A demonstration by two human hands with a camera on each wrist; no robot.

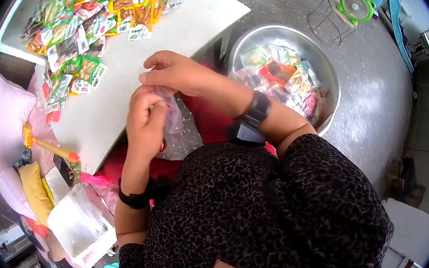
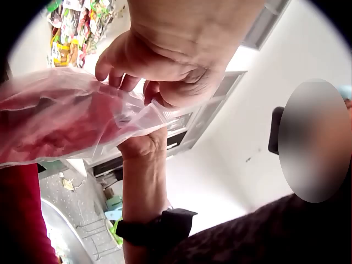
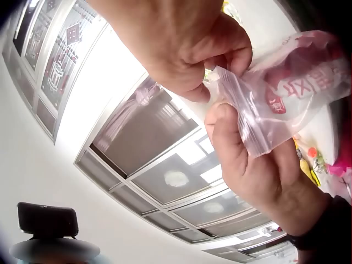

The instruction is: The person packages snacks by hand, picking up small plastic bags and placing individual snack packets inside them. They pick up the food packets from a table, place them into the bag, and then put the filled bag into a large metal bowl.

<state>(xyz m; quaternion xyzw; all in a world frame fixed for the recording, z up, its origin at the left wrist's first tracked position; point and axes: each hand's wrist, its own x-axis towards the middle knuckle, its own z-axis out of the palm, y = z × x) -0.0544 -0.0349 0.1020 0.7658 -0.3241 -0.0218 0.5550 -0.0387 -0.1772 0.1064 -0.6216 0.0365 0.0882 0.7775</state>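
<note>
A clear zip-lock bag [image 3: 275, 93] with red print hangs between my two hands, dark red showing in its lower part. My left hand [image 1: 147, 120] grips the bag's mouth from one side, thumb laid along the zip strip in the right wrist view. At the other end of the same mouth, my right hand [image 1: 178, 74] pinches the corner with curled fingers. The left wrist view shows the bag's body [image 2: 60, 121] stretched sideways below my left hand [image 2: 170, 66].
Many small snack packets [image 1: 101, 20] lie heaped on the white table [image 1: 196, 19]. A large metal basin [image 1: 330, 62] holding more packets stands on the floor to the right. Beyond it are a green fan [image 1: 356, 5] and a wire stand. A white bin [image 1: 79, 223] stands at left.
</note>
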